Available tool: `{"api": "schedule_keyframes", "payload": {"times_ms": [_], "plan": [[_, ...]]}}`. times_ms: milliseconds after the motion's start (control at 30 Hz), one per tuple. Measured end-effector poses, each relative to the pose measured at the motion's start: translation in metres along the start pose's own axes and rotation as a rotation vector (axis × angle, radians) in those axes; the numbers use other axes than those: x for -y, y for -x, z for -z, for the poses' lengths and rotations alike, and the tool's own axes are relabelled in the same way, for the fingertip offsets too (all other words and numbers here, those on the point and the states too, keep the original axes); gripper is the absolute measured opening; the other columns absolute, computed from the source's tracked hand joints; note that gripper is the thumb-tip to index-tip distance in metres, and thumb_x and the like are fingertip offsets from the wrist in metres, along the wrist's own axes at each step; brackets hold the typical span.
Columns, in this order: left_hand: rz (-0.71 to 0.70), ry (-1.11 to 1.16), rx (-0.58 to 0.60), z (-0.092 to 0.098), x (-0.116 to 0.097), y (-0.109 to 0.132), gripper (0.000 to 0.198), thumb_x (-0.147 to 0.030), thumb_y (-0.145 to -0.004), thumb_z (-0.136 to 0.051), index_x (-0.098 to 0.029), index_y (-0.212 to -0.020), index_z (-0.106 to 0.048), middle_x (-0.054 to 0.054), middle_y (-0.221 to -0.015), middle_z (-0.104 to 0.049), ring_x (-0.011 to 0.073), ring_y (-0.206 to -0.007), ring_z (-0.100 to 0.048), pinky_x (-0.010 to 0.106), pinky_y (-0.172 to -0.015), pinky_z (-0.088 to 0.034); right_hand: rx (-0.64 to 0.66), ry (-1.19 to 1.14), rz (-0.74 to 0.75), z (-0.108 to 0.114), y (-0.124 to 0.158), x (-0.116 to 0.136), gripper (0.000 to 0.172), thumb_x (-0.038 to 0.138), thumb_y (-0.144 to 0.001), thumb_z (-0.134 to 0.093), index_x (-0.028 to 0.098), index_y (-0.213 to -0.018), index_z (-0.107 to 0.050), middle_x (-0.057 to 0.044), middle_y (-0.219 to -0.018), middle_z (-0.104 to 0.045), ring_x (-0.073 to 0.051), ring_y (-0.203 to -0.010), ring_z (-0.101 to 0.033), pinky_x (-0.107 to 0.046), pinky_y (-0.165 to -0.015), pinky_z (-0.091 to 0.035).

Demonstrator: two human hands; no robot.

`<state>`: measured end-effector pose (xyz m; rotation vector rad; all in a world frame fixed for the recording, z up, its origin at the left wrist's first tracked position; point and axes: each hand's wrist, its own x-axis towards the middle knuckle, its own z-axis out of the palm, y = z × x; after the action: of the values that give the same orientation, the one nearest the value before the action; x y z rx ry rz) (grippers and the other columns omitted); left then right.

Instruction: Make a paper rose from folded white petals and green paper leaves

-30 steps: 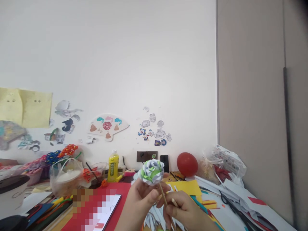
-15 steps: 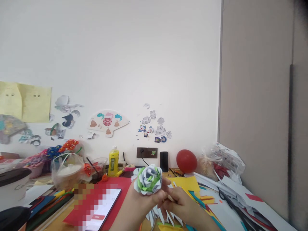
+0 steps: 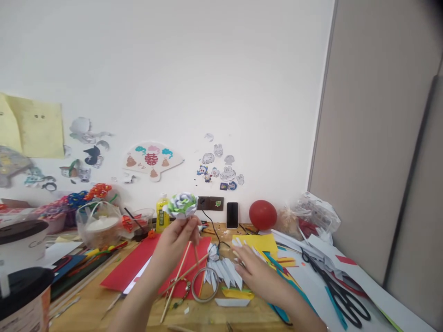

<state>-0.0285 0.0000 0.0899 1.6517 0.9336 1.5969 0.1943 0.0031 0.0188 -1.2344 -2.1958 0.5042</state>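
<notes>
My left hand (image 3: 182, 230) is closed just beneath a white and green paper flower (image 3: 182, 205), which is held upright. A thin stick (image 3: 196, 254) shows below my fingers; whether it joins the flower is hidden. My right hand (image 3: 252, 266) hovers palm down with its fingers stretched out, holding nothing. Beside its fingertips lie several folded white paper pieces (image 3: 226, 273) and a small crumpled paper bud (image 3: 213, 252). A roll of tape (image 3: 205, 285) stands or leans between my hands, near crossed wooden sticks (image 3: 176, 281) and a beaded bracelet (image 3: 185, 293).
Red paper (image 3: 134, 263) lies at left, partly over or under a phone. Black scissors (image 3: 334, 286) and paper strips are at right. Lidded cups (image 3: 24, 295) stand near left. A yellow bottle (image 3: 161, 214), a dark phone (image 3: 232, 215) and a red balloon (image 3: 263, 215) line the wall.
My left hand has carried the flower up and to the left. My right hand has parted from it and opened over the paper pieces. The camera view has tilted down.
</notes>
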Motion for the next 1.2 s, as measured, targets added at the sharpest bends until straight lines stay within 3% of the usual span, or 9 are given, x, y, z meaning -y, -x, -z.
{"api": "schedule_keyframes", "payload": {"times_ms": [100, 233, 433, 500, 633, 800, 900, 1033, 1200], "plan": [[0.007, -0.09, 0.023, 0.007, 0.02, -0.011, 0.026, -0.041, -0.078, -0.058, -0.018, -0.065, -0.057, -0.005, -0.046, -0.05, 0.0128, -0.045, -0.049, 0.024, -0.049, -0.042, 0.098, 0.01, -0.025, -0.024, 0.0, -0.021, 0.045, 0.009, -0.08, -0.045, 0.02, -0.123, -0.054, -0.012, -0.121, -0.056, -0.025, -0.113, -0.052, -0.038, -0.097, -0.038], [-0.033, -0.151, 0.034, 0.001, 0.048, -0.019, 0.026, -0.036, -0.081, -0.053, -0.018, -0.063, -0.057, -0.004, -0.044, -0.052, 0.0147, -0.046, -0.051, 0.026, -0.053, -0.042, 0.111, -0.016, -0.009, -0.035, -0.01, -0.026, 0.046, 0.004, -0.066, -0.058, 0.019, -0.108, -0.065, -0.011, -0.112, -0.063, -0.029, -0.111, -0.053, -0.041, -0.097, -0.037], [-0.133, -0.241, 0.083, -0.019, 0.065, -0.016, 0.028, -0.032, -0.082, -0.051, -0.017, -0.06, -0.061, 0.002, -0.057, -0.062, 0.0192, -0.06, -0.059, 0.029, -0.062, -0.047, -0.084, -0.224, 0.105, -0.029, -0.036, 0.004, 0.058, 0.02, -0.075, -0.061, 0.023, -0.131, -0.044, -0.007, -0.129, -0.054, -0.022, -0.119, -0.049, -0.036, -0.1, -0.036], [-0.169, -0.275, 0.079, -0.025, 0.068, -0.014, 0.021, -0.028, -0.078, -0.053, -0.017, -0.063, -0.062, 0.003, -0.065, -0.065, 0.021, -0.067, -0.061, 0.029, -0.065, -0.048, -0.164, -0.288, 0.109, -0.035, -0.043, 0.01, 0.053, 0.02, -0.079, -0.056, 0.022, -0.13, -0.043, -0.007, -0.122, -0.058, -0.02, -0.112, -0.054, -0.033, -0.095, -0.04], [-0.218, -0.342, 0.087, -0.039, 0.072, -0.008, 0.017, -0.02, -0.076, -0.049, -0.016, -0.079, -0.065, 0.007, -0.081, -0.069, 0.0229, -0.079, -0.063, 0.032, -0.072, -0.05, -0.272, -0.323, 0.106, -0.044, -0.052, 0.01, 0.03, 0.016, -0.078, -0.054, 0.02, -0.107, -0.058, -0.006, -0.1, -0.066, -0.021, -0.093, -0.061, -0.032, -0.081, -0.046], [-0.26, -0.53, 0.255, -0.041, 0.071, -0.007, 0.028, -0.021, -0.077, -0.056, -0.019, -0.104, -0.063, 0.011, -0.12, -0.061, 0.0255, -0.112, -0.053, 0.035, -0.097, -0.041, -0.306, -0.223, 0.13, -0.034, -0.054, -0.002, 0.016, 0.015, -0.077, -0.05, 0.019, -0.078, -0.066, -0.004, -0.081, -0.067, -0.022, -0.083, -0.061, -0.03, -0.074, -0.042], [-0.136, -0.815, 0.39, -0.021, 0.076, -0.017, 0.027, -0.022, -0.084, -0.054, -0.024, -0.11, -0.061, 0.008, -0.13, -0.054, 0.023, -0.12, -0.047, 0.035, -0.1, -0.038, -0.356, -0.149, 0.098, -0.022, -0.055, -0.013, 0.02, 0.021, -0.082, -0.049, 0.017, -0.07, -0.064, -0.004, -0.072, -0.064, -0.019, -0.071, -0.058, -0.027, -0.066, -0.039], [0.198, -1.135, 0.461, 0.009, 0.102, -0.026, 0.018, -0.021, -0.084, -0.061, -0.014, -0.101, -0.062, 0.007, -0.104, -0.065, 0.0225, -0.095, -0.062, 0.044, -0.084, -0.05, -0.4, -0.092, 0.04, -0.011, -0.057, -0.028, 0.022, 0.025, -0.084, -0.049, 0.015, -0.071, -0.064, -0.004, -0.071, -0.064, -0.019, -0.07, -0.058, -0.026, -0.064, -0.037], [0.383, -1.277, 0.513, 0.013, 0.139, -0.019, 0.027, -0.029, -0.087, -0.057, -0.016, -0.111, -0.058, 0.007, -0.111, -0.062, 0.0207, -0.094, -0.062, 0.041, -0.08, -0.052, -0.392, -0.08, 0.0, -0.011, -0.06, -0.034, 0.02, 0.023, -0.083, -0.05, 0.015, -0.077, -0.067, -0.005, -0.075, -0.068, -0.019, -0.071, -0.061, -0.024, -0.063, -0.038]]}}
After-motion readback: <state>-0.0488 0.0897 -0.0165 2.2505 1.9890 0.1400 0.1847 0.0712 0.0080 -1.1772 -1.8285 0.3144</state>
